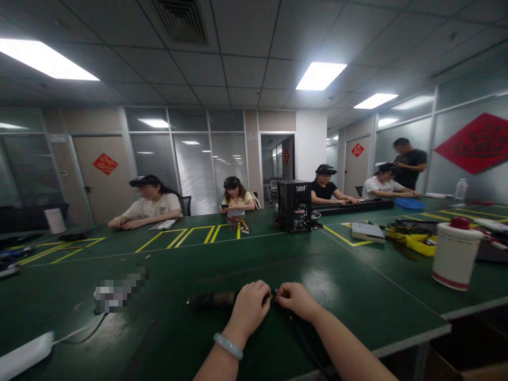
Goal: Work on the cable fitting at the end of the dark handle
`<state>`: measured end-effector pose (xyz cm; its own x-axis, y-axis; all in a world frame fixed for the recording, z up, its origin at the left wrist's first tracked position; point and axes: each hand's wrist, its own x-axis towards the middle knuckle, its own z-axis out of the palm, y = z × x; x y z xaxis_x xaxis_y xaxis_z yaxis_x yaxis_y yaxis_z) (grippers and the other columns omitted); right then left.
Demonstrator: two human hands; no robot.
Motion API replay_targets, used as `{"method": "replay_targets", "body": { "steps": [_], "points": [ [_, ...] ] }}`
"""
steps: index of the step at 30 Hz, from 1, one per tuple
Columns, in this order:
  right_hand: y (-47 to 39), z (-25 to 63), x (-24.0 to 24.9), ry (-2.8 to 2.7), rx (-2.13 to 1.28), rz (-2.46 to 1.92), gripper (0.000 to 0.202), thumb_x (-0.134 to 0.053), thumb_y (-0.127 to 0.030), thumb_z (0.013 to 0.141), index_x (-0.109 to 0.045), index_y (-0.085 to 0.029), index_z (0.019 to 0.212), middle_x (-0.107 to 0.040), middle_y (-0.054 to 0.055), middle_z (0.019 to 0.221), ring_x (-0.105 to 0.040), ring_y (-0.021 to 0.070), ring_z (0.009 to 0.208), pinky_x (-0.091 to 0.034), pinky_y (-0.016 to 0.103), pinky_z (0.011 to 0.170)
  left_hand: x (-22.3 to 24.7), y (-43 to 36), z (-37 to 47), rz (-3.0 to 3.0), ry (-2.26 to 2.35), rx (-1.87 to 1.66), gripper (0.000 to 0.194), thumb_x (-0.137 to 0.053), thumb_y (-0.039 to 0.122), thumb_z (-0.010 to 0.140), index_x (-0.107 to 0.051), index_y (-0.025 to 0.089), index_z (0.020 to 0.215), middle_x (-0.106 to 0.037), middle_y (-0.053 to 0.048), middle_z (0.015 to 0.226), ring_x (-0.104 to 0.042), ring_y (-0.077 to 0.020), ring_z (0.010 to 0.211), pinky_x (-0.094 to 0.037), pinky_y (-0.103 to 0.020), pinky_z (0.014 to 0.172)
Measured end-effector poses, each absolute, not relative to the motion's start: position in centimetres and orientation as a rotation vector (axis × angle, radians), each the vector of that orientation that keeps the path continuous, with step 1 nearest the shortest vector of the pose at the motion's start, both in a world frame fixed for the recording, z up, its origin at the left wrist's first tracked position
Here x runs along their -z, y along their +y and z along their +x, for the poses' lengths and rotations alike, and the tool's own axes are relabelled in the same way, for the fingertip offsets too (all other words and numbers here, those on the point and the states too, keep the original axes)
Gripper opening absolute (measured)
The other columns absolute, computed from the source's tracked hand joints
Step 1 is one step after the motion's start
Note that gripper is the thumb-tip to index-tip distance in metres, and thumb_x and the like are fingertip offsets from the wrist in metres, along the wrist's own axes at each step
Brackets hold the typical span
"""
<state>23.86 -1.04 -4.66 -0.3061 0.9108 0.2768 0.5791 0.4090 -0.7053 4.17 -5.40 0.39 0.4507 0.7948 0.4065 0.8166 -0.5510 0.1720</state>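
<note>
My left hand [252,304], with a pale bangle on its wrist, is closed over the right end of a dark, cylinder-shaped tool [216,300]. The tool lies on the green table, its narrow tip to the left; its exact kind I cannot make out. Close beside it, my right hand [294,299] pinches a small dark piece, seemingly the end of a black cable [301,333]. That cable runs from below my right fingers toward the table's near edge. Between the fingertips of both hands is a narrow gap, and the part there is too small to tell.
On the green table [178,270] lie a blurred-out object [119,292] with wires and a white power strip [27,355] at left. A black computer case [294,206] stands ahead. At right are a white cup [455,255] and a yellow tray [420,245]. Several people sit opposite.
</note>
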Motion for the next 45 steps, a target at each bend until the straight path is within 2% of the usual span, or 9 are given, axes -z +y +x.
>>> {"method": "replay_targets", "body": {
  "steps": [13, 18, 24, 30, 40, 45],
  "points": [
    [-1.12, 23.85, 4.65, -1.997, -0.650, -1.266, 0.014, -0.065, -0.032, 0.077, -0.069, -0.019, 0.077, -0.069, 0.000, 0.072, -0.060, 0.0140, 0.066, -0.039, 0.020, 0.057, -0.35, -5.47, 4.08, -2.651, -1.483, 0.706, 0.014, -0.049, 0.019, 0.088, -0.057, 0.023, 0.099, -0.058, -0.002, 0.104, -0.054, -0.0185, 0.095, -0.041, -0.032, 0.084],
    [-1.16, 23.84, 4.57, -1.999, -0.639, -1.270, 0.014, -0.065, -0.032, 0.077, -0.069, -0.019, 0.077, -0.068, 0.000, 0.072, -0.060, 0.0144, 0.067, -0.039, 0.021, 0.057, -0.39, -5.47, 4.09, -2.666, -1.436, 0.684, 0.019, -0.050, 0.016, 0.087, -0.056, 0.024, 0.102, -0.057, -0.001, 0.108, -0.053, -0.0184, 0.100, -0.040, -0.033, 0.090],
    [-1.16, 23.88, 4.52, -1.996, -0.670, -1.273, 0.014, -0.064, -0.032, 0.078, -0.069, -0.019, 0.078, -0.069, 0.000, 0.073, -0.060, 0.0145, 0.068, -0.039, 0.021, 0.057, -0.28, -5.45, 4.00, -2.670, -1.487, 0.720, 0.016, -0.049, 0.019, 0.087, -0.058, 0.023, 0.100, -0.058, -0.002, 0.106, -0.054, -0.0192, 0.098, -0.043, -0.034, 0.088],
    [-1.13, 23.71, 4.51, -2.012, -0.606, -1.285, 0.014, -0.065, -0.032, 0.077, -0.068, -0.018, 0.075, -0.068, 0.000, 0.071, -0.059, 0.0146, 0.067, -0.038, 0.021, 0.058, -0.19, -5.30, 4.03, -2.670, -1.347, 0.713, 0.024, -0.049, 0.011, 0.084, -0.059, 0.025, 0.101, -0.057, -0.002, 0.117, -0.051, -0.0205, 0.110, -0.037, -0.037, 0.098],
    [-1.19, 23.85, 4.48, -2.014, -0.615, -1.266, 0.014, -0.064, -0.032, 0.078, -0.068, -0.019, 0.075, -0.068, 0.000, 0.072, -0.060, 0.0147, 0.067, -0.038, 0.021, 0.058, 0.19, -5.09, 4.00, -2.649, -1.473, 0.749, 0.014, -0.049, 0.016, 0.086, -0.057, 0.023, 0.095, -0.059, -0.002, 0.105, -0.054, -0.0193, 0.101, -0.040, -0.033, 0.091],
    [-1.16, 23.85, 4.45, -2.028, -0.603, -1.255, 0.015, -0.064, -0.033, 0.078, -0.069, -0.019, 0.076, -0.069, 0.000, 0.073, -0.060, 0.0149, 0.067, -0.039, 0.022, 0.060, 0.11, -5.14, 3.96, -2.658, -1.407, 0.785, 0.019, -0.051, 0.014, 0.084, -0.056, 0.024, 0.099, -0.058, -0.002, 0.107, -0.053, -0.0199, 0.102, -0.039, -0.034, 0.092]
  ]
}}
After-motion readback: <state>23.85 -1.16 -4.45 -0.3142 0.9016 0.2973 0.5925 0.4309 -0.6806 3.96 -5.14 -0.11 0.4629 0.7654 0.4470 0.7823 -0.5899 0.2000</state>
